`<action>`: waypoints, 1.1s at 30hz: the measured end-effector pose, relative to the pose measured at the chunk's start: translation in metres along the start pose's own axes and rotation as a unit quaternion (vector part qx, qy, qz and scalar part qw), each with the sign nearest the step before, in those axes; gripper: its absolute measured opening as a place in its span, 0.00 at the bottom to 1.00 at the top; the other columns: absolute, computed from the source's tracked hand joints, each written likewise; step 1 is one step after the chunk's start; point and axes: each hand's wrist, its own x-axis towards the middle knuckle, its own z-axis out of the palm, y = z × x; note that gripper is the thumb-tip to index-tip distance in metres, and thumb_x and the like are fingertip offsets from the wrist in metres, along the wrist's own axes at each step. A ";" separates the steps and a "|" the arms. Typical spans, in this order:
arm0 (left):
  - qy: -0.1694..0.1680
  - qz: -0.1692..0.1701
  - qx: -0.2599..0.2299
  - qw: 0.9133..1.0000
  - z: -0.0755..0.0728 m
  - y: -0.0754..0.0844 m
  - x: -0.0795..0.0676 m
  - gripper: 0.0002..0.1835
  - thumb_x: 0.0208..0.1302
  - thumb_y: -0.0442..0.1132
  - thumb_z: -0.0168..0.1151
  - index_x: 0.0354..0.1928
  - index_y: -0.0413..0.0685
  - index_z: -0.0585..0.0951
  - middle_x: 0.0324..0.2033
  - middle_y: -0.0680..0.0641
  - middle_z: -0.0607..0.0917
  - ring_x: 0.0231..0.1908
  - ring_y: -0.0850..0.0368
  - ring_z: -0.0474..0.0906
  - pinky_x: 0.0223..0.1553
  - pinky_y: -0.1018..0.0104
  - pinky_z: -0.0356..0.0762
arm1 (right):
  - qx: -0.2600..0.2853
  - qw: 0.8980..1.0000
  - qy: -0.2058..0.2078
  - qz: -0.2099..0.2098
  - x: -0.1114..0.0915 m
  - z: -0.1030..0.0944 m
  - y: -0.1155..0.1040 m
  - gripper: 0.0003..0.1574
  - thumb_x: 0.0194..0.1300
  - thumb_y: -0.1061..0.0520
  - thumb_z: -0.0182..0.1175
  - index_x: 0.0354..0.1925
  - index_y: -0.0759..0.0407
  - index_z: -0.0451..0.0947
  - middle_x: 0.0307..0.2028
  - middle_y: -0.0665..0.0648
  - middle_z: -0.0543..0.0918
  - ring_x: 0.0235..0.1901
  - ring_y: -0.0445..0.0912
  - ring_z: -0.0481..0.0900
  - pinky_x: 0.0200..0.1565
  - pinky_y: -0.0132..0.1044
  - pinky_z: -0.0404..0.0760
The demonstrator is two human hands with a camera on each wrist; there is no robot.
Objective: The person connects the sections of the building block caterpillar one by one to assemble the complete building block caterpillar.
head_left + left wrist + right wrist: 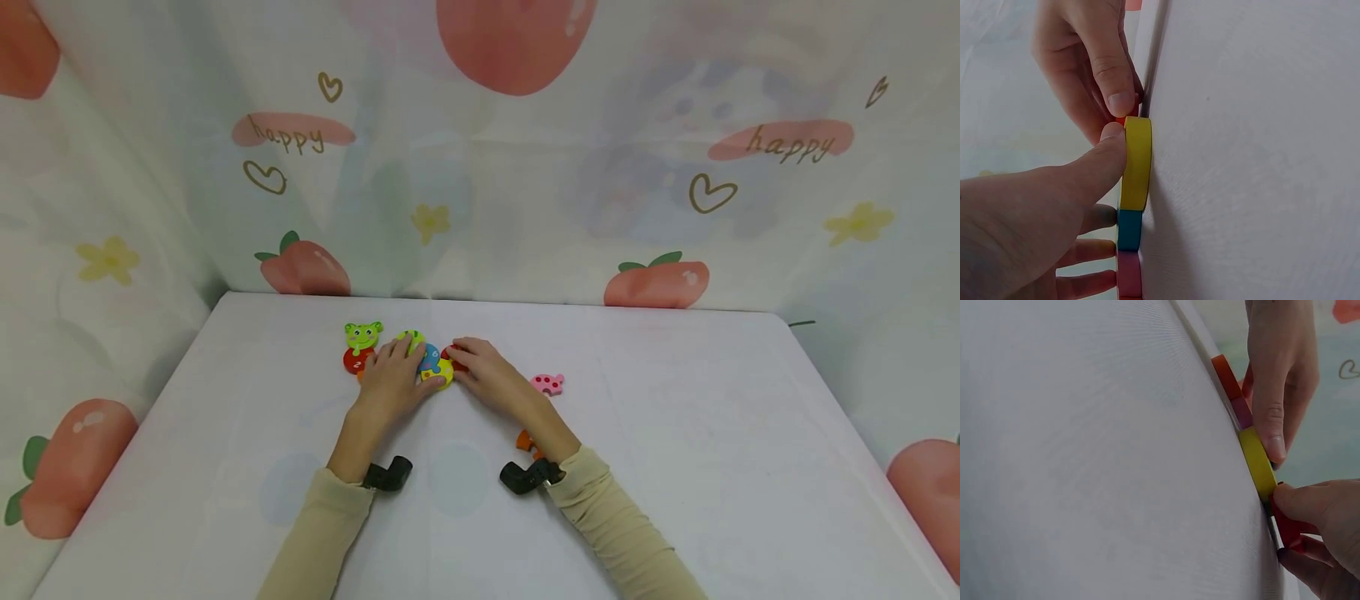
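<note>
A row of colourful numbered puzzle pieces lies on the white table. It starts at a green animal-face piece point(363, 336), with a red piece marked 2 point(354, 361) just below. My left hand point(386, 383) rests over the middle of the row, fingers spread along the pieces and thumb against the yellow piece point(1138, 164). Beside that thumb show a blue piece point(430, 358) and a light green one point(412, 337). Between thumb and fingers, my right hand point(491, 379) pinches a red piece point(1287, 530) right at the yellow piece's end. Other pieces are hidden under the left hand.
To the right of the right hand lies a pink spotted piece point(547, 383). An orange piece point(527, 440) sits partly behind the right wrist. A printed cloth backdrop point(480, 183) rises behind the table's far edge.
</note>
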 end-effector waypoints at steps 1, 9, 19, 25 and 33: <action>0.001 0.001 0.000 1.000 0.000 0.000 0.000 0.41 0.61 0.63 0.60 0.70 0.48 0.67 0.72 0.40 0.63 0.71 0.39 0.59 0.69 0.36 0.57 | 0.002 1.000 -0.007 0.003 0.000 0.000 0.000 0.28 0.68 0.58 0.59 0.64 0.63 0.71 0.65 0.64 0.71 0.68 0.56 0.67 0.68 0.47 0.68; 0.005 0.000 -0.003 1.000 0.001 -0.001 -0.002 0.40 0.61 0.63 0.60 0.70 0.48 0.67 0.72 0.40 0.64 0.70 0.40 0.60 0.69 0.37 0.57 | 0.005 0.999 -0.043 0.011 0.001 -0.001 0.004 0.25 0.72 0.56 0.54 0.65 0.61 0.71 0.67 0.62 0.70 0.70 0.55 0.65 0.70 0.47 0.65; 0.012 0.001 -0.006 1.000 0.000 0.000 -0.002 0.40 0.61 0.63 0.60 0.70 0.49 0.68 0.71 0.41 0.64 0.70 0.40 0.61 0.68 0.37 0.59 | 0.007 0.999 -0.041 0.006 0.000 -0.001 0.005 0.26 0.71 0.59 0.54 0.66 0.62 0.70 0.68 0.62 0.69 0.70 0.56 0.64 0.70 0.48 0.65; 0.013 0.001 -0.006 1.000 0.000 -0.001 -0.002 0.40 0.61 0.63 0.60 0.70 0.49 0.68 0.71 0.41 0.64 0.70 0.40 0.61 0.69 0.38 0.59 | -0.011 0.999 -0.047 0.023 -0.001 -0.002 0.001 0.26 0.72 0.57 0.53 0.66 0.59 0.69 0.69 0.60 0.68 0.71 0.54 0.63 0.70 0.47 0.66; 0.010 -0.001 -0.005 1.000 0.000 0.000 -0.003 0.40 0.61 0.63 0.60 0.70 0.50 0.67 0.72 0.41 0.64 0.70 0.40 0.60 0.69 0.38 0.58 | -0.034 0.997 -0.053 0.040 -0.001 -0.001 -0.002 0.27 0.73 0.55 0.53 0.67 0.57 0.69 0.70 0.59 0.67 0.72 0.53 0.62 0.69 0.48 0.67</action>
